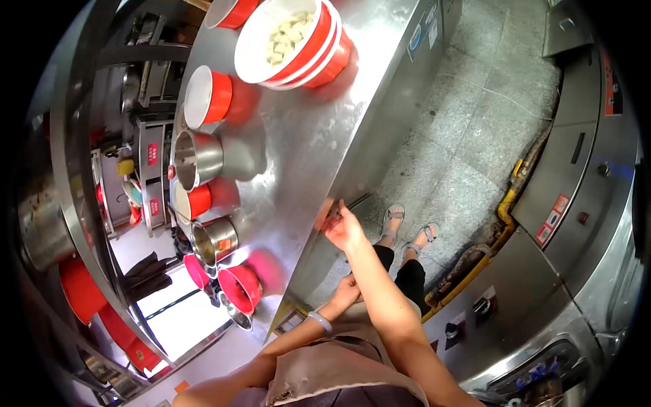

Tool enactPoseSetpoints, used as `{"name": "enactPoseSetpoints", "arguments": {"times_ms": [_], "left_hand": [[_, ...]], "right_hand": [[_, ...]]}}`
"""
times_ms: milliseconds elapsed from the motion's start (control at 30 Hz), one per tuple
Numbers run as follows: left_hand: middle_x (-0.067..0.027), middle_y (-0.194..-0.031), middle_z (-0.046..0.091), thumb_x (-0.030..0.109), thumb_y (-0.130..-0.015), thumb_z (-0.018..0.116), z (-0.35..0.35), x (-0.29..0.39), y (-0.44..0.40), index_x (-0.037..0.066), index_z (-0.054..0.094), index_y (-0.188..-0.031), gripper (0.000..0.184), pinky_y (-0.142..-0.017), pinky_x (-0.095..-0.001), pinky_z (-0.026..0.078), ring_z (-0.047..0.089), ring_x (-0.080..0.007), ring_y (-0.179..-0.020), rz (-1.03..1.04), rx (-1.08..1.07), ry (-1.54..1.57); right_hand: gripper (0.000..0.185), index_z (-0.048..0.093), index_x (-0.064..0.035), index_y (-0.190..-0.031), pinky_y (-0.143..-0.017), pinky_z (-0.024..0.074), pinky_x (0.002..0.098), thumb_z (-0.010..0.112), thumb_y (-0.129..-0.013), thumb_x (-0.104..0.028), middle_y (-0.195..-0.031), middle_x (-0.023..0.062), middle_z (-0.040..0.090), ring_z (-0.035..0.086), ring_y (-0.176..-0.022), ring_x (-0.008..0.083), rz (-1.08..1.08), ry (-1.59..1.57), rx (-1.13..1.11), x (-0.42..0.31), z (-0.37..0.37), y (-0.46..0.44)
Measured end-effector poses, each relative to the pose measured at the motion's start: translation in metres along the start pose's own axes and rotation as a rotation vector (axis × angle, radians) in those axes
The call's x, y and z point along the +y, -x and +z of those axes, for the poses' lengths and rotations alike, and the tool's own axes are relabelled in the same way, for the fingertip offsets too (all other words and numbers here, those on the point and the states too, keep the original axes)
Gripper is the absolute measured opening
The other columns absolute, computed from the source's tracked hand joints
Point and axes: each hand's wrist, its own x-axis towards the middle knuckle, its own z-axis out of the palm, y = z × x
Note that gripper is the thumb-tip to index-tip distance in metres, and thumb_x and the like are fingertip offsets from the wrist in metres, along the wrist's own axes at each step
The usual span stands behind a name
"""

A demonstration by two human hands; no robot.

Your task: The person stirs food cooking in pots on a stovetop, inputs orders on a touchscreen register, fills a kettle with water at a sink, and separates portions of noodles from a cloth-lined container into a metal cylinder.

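My right hand (342, 228) is at the side edge of the steel counter (298, 156), thumb raised and apart from the bent fingers, with nothing seen in it. Close to its fingertips is a dark slot in the counter's side panel. My left hand (344, 292), with a pale bracelet on the wrist, is low by the apron (332, 366); its fingers are partly hidden behind my right forearm. On the counter, a stack of red and white tubs (330, 47) has pale chunks (290, 37) in the top one.
Steel pots (198, 160) (214, 243), a red and white tub (218, 96) and a pink bowl (240, 289) line the counter's far side. Metal shelving (68, 136) is at left. Steel cabinets (576, 163) and a yellow pipe (503, 207) are at right, beyond the tiled floor.
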Motion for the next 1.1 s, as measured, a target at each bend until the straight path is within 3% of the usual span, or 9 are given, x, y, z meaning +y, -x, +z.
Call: {"name": "enactPoseSetpoints", "arguments": {"times_ms": [200, 300, 400, 467, 533, 600, 767, 900, 1100], "left_hand": [[0.0, -0.074, 0.06, 0.017, -0.092, 0.045, -0.028, -0.011, -0.02, 0.005, 0.058, -0.096, 0.018, -0.043, -0.0173, 0.033, 0.045, -0.0038, -0.053, -0.114, -0.11, 0.047], [-0.0022, -0.076, 0.061, 0.019, -0.093, 0.045, -0.026, -0.026, -0.056, 0.004, 0.057, -0.095, 0.02, -0.046, -0.0187, 0.036, 0.048, -0.0055, -0.055, -0.063, -0.109, 0.055], [-0.0037, -0.078, 0.06, 0.022, -0.092, 0.047, -0.008, -0.018, -0.11, 0.005, 0.055, -0.099, 0.02, -0.054, -0.021, 0.04, 0.05, -0.0081, -0.059, 0.074, -0.074, 0.138], [-0.0049, -0.083, 0.06, 0.021, -0.092, 0.047, 0.011, -0.001, -0.148, 0.005, 0.054, -0.102, 0.02, -0.055, -0.0221, 0.041, 0.052, -0.0093, -0.063, 0.189, 0.004, 0.181], [-0.0067, -0.086, 0.059, 0.02, -0.092, 0.046, 0.029, 0.011, -0.19, 0.004, 0.052, -0.104, 0.02, -0.056, -0.0236, 0.044, 0.053, -0.0105, -0.066, 0.251, 0.024, 0.275], [-0.0079, -0.086, 0.059, 0.019, -0.092, 0.046, 0.05, 0.032, -0.218, 0.003, 0.051, -0.105, 0.021, -0.058, -0.025, 0.046, 0.055, -0.0124, -0.068, 0.321, 0.024, 0.35], [-0.0114, -0.091, 0.06, 0.017, -0.092, 0.045, 0.073, 0.048, -0.295, 0.002, 0.045, -0.113, 0.025, -0.063, -0.028, 0.05, 0.059, -0.016, -0.075, 0.324, 0.069, 0.519], [-0.0127, -0.092, 0.06, 0.016, -0.093, 0.044, 0.071, 0.03, -0.331, 0.0, 0.042, -0.116, 0.028, -0.064, -0.0301, 0.052, 0.06, -0.0178, -0.076, 0.203, 0.163, 0.537], [-0.0141, -0.092, 0.057, 0.015, -0.09, 0.049, 0.047, 0.018, -0.391, 0.003, 0.043, -0.107, 0.021, -0.066, -0.0336, 0.053, 0.059, -0.0234, -0.077, 0.205, 0.328, 0.69]], "right_hand": [[0.028, 0.055, -0.0108, -0.087, -0.081, 0.0441, 0.0355, 0.062, -0.082, -0.037, -0.09, 0.0047, 0.059, 0.054, -0.09, 0.0173, -0.257, 0.091, 0.049, -0.032, -0.049, 0.102], [0.029, 0.056, -0.0099, -0.092, -0.047, 0.0437, 0.0222, 0.053, -0.086, -0.038, -0.071, 0.0071, 0.061, 0.054, -0.047, 0.0118, -0.529, 0.156, 0.131, -0.069, -0.104, 0.173], [0.014, 0.052, -0.0077, -0.094, -0.052, 0.0485, 0.0269, 0.05, -0.088, -0.02, -0.083, 0.0055, 0.059, 0.058, -0.07, 0.0132, -1.003, 0.002, 0.37, -0.091, -0.128, 0.226], [0.015, 0.053, -0.0052, -0.096, -0.066, 0.0507, 0.0307, 0.051, -0.084, -0.014, -0.087, 0.0074, 0.058, 0.056, -0.078, 0.0143, -1.286, 0.038, 0.256, -0.106, -0.156, 0.239], [0.025, 0.055, 0.0014, -0.101, -0.086, 0.0463, 0.0408, 0.052, -0.08, -0.011, -0.095, 0.0112, 0.061, 0.058, -0.088, 0.0236, -1.613, 0.094, 0.328, -0.124, -0.172, 0.24], [0.02, 0.055, 0.0025, -0.098, -0.093, 0.0428, 0.0441, 0.053, -0.08, -0.005, -0.093, 0.0125, 0.061, 0.058, -0.09, 0.0232, -1.86, 0.312, 0.427, -0.146, -0.145, 0.236], [0.018, 0.052, 0.0036, -0.103, -0.083, 0.0482, 0.0283, 0.05, -0.09, -0.009, -0.094, 0.0152, 0.062, 0.06, -0.087, 0.0192, -2.128, 0.413, 0.696, -0.197, -0.156, 0.236], [0.014, 0.052, 0.0033, -0.086, -0.088, 0.048, 0.0348, 0.05, -0.09, -0.01, -0.078, 0.0107, 0.059, 0.06, -0.083, 0.0191, -2.25, 0.508, 0.736, -0.221, -0.163, 0.242], [0.013, 0.052, 0.0054, -0.089, -0.089, 0.0483, 0.0363, 0.05, -0.09, -0.007, -0.085, 0.0138, 0.057, 0.058, -0.086, 0.0221, -2.279, 0.391, 0.753, -0.231, -0.166, 0.247]]}}
